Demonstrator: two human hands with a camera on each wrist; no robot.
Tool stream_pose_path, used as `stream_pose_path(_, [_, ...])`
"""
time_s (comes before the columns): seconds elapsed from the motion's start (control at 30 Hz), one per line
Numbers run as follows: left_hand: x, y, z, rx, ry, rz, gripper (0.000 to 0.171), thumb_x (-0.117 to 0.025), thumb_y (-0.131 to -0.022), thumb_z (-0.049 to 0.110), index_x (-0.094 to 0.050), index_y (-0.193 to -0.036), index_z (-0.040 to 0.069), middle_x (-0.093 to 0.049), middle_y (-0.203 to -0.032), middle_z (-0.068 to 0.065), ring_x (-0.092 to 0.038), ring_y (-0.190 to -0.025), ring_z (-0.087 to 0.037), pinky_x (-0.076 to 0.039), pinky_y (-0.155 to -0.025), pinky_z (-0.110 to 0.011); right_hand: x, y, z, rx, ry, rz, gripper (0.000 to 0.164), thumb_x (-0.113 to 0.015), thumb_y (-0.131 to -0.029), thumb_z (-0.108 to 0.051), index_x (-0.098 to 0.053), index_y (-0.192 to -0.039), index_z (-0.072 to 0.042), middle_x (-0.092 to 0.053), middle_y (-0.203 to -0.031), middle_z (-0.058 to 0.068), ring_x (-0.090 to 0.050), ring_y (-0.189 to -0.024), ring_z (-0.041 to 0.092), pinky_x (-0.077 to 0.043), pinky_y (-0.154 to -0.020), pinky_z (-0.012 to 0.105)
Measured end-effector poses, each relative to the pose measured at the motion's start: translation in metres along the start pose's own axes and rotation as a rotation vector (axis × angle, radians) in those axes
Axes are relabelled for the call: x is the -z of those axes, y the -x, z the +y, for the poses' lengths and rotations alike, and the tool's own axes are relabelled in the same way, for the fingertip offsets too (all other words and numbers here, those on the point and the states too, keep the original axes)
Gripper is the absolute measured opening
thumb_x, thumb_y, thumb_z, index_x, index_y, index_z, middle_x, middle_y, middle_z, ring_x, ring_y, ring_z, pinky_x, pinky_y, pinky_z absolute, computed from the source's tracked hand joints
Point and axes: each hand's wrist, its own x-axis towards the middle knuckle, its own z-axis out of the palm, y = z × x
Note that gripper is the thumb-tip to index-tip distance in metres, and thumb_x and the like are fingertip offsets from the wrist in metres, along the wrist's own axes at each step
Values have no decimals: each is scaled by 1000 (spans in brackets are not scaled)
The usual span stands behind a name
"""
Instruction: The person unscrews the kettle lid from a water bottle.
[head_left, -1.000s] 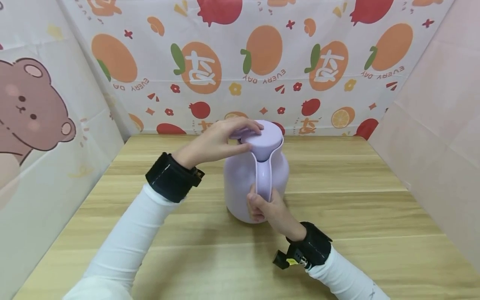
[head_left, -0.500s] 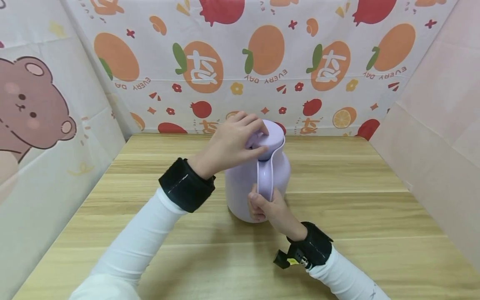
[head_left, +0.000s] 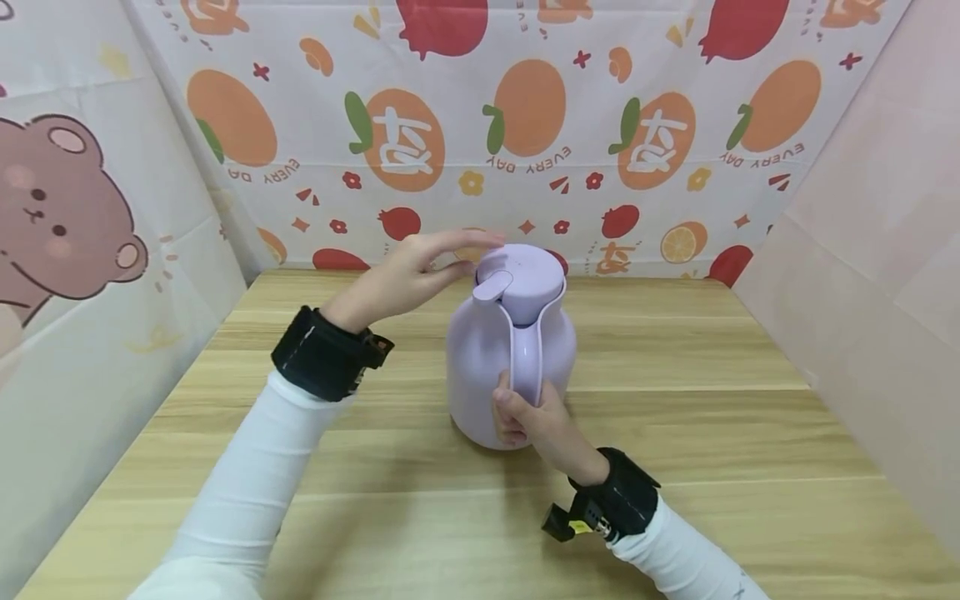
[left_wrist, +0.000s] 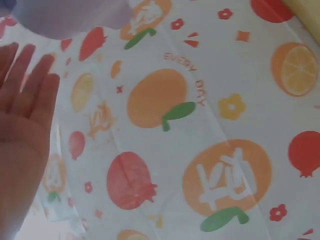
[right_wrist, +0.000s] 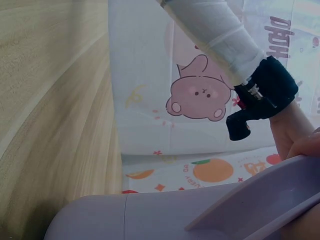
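Observation:
A lilac thermos jug (head_left: 476, 371) stands upright on the wooden table, with its round lid (head_left: 528, 271) seated in the neck. A short tab (head_left: 492, 287) on the lid points toward the front left, beside the top of the handle (head_left: 527, 354). My right hand (head_left: 546, 427) grips the lower part of that handle. At the lid's left edge is my left hand (head_left: 405, 279), fingers stretched out and thumb lower, fingertips right at the rim. In the left wrist view its straight fingers (left_wrist: 42, 82) lie below the lilac jug part at the top.
The table (head_left: 675, 417) meets a fruit-printed cloth (head_left: 465, 125) close behind the jug. Cloth walls stand on both sides, the left one with a printed bear (head_left: 63, 208). Black straps with small cameras (head_left: 326, 354) circle both wrists.
My left hand first wrapped further round the lid, then drew back left to its edge, uncovering the tab. My right hand has kept its grip on the handle, and the jug stays in place.

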Motion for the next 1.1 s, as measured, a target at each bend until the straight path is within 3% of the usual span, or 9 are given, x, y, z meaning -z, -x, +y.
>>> stream_pose_path(0.1, [-4,5,-4,-18,0,-12,34,-61,-83,-8,-61,-116,0,-59,-118,-8,-53,-111,-16,-42,-90,-32,0,0,0,3,5,-2,31,-46,-96,-19,-34,-70,-6,-28,-55,3,-24,-42,17,-19,-38,29])
stream_pose_path(0.4, [-14,4,-3,-20,-33,74,25,-67,-79,-3,-66,-104,1,-62,-110,-9,-54,-107,-17,-44,-86,-29,0,-1,1,16,17,-2,32,-47,-96,-21,-35,-70,-6,-29,-54,4,-27,-42,18,-21,-38,29])
stream_pose_path(0.73, [-27,-2,13,-58,-284,146,20,-75,-76,13,-68,-93,5,-57,-91,-4,-47,-93,-18,-41,-76,-29,1,-1,1,29,39,-14,33,-45,-97,-22,-34,-70,-6,-29,-54,4,-27,-42,18,-22,-38,29])
stream_pose_path(1.1, [-40,-13,23,-59,-426,156,20,-76,-77,18,-64,-86,5,-53,-83,-4,-46,-85,-19,-39,-73,-29,0,-2,0,20,47,5,33,-47,-96,-22,-35,-70,-6,-30,-54,3,-27,-42,17,-23,-38,29])
